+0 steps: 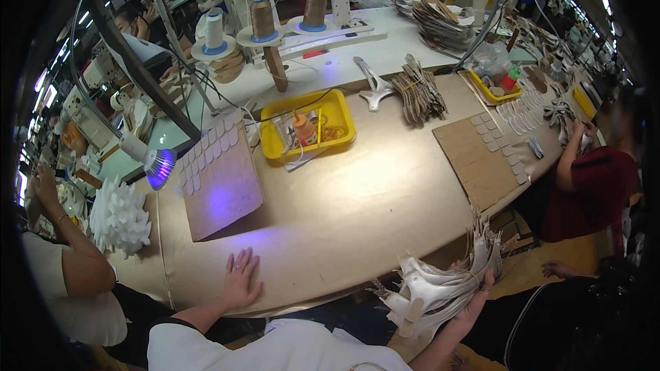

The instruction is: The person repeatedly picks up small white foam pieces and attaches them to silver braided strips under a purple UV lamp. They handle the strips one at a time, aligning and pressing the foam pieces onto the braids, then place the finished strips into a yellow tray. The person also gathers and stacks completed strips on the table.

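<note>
My left hand [240, 279] lies flat near the front edge of the gold-brown table [337, 213], fingers spread and holding nothing. At the right, beyond the table's edge, my right hand [476, 302] grips a thick bundle of white shoe-upper pieces [430, 292]. Its fingers curl round the bundle's right side, partly hidden by it. Ahead of my left hand, a tilted brown board [227, 203] carries rows of small pale oval pieces [218, 143]. Further back, a yellow tray [268, 124] holds an orange-and-white glue bottle [303, 130] and rubber bands [335, 132].
A single white upper piece [375, 88] and a tied brown-edged bundle [421, 93] lie at the back. A lit lamp [158, 165] hangs at left beside white foam pieces [120, 216]. Thread cones [262, 20] stand behind. A second board [478, 165] and a co-worker [595, 185] are right.
</note>
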Demonstrator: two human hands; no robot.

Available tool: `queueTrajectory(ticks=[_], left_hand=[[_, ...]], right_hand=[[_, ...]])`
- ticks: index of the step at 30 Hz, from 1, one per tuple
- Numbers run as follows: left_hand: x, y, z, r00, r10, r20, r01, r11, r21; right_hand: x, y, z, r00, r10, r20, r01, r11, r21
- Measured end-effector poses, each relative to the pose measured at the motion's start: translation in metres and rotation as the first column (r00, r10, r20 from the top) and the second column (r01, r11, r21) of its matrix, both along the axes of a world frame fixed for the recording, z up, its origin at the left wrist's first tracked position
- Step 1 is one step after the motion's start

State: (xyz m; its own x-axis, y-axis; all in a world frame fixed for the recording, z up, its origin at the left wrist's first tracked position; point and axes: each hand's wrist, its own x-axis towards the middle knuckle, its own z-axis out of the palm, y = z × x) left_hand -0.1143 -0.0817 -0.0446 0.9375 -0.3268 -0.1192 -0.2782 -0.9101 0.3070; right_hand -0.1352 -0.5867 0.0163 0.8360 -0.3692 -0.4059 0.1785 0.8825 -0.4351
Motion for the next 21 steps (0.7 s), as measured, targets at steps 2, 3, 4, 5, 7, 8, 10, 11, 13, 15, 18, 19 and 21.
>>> queueTrajectory(ticks=[2,3,4,5,7,8,10,11,13,15,18,19,21], left_hand=[[0.001,0.0,0.001,1.0,-0.01,0.01,0.01,1.0,0.002],[0.001,0.0,0.001,0.999,-0.017,0.033,0.018,1.0,-0.008],[0.001,0.0,0.002,1.0,-0.015,0.016,0.015,1.0,0.011],[0.001,0.0,0.002,1.0,-0.011,0.02,0.011,1.0,0.018],[0.001,-0.001,0.004,1.0,-0.004,0.02,0.004,1.0,0.015],[0.001,-0.001,0.004,1.0,-0.002,0.017,0.002,1.0,0.007],[0.001,-0.001,0.005,1.0,-0.001,0.003,0.001,1.0,-0.008],[0.001,-0.001,0.005,1.0,-0.002,-0.006,0.002,1.0,-0.013],[0.001,0.001,0.005,1.0,0.005,-0.006,-0.005,1.0,-0.017],[0.001,0.003,0.004,1.0,0.001,-0.008,-0.001,1.0,-0.011],[0.002,0.005,-0.002,1.0,0.015,-0.018,-0.015,1.0,-0.005],[0.001,0.006,-0.003,1.0,0.022,-0.009,-0.022,1.0,-0.013],[0.002,0.006,-0.007,0.999,-0.014,0.03,0.015,0.999,-0.034]], right_hand=[[0.0,-0.001,0.014,1.0,0.018,-0.01,-0.018,1.0,0.014],[0.0,-0.002,0.022,0.999,0.006,-0.032,-0.007,1.0,-0.029],[0.0,-0.003,0.03,0.999,-0.007,-0.054,0.006,1.0,-0.021],[0.0,-0.004,0.037,0.999,0.005,-0.053,-0.005,1.0,-0.01],[0.0,-0.007,0.05,0.997,0.059,-0.048,-0.058,0.998,0.01],[0.0,-0.008,0.056,0.998,0.052,-0.036,-0.053,0.998,-0.026],[0.002,-0.009,0.066,0.999,0.044,-0.014,-0.044,0.996,-0.071],[0.005,-0.009,0.071,0.999,0.04,-0.024,-0.042,0.995,-0.086],[0.012,-0.008,0.079,0.997,0.028,-0.071,-0.036,0.993,-0.116],[0.019,-0.01,0.087,0.997,0.064,-0.038,-0.068,0.991,-0.116],[0.027,-0.013,0.092,0.991,0.111,-0.079,-0.117,0.99,-0.077],[0.028,-0.014,0.093,0.99,0.106,-0.096,-0.112,0.992,-0.055],[0.031,-0.016,0.094,0.985,0.103,-0.139,-0.101,0.995,0.027]])
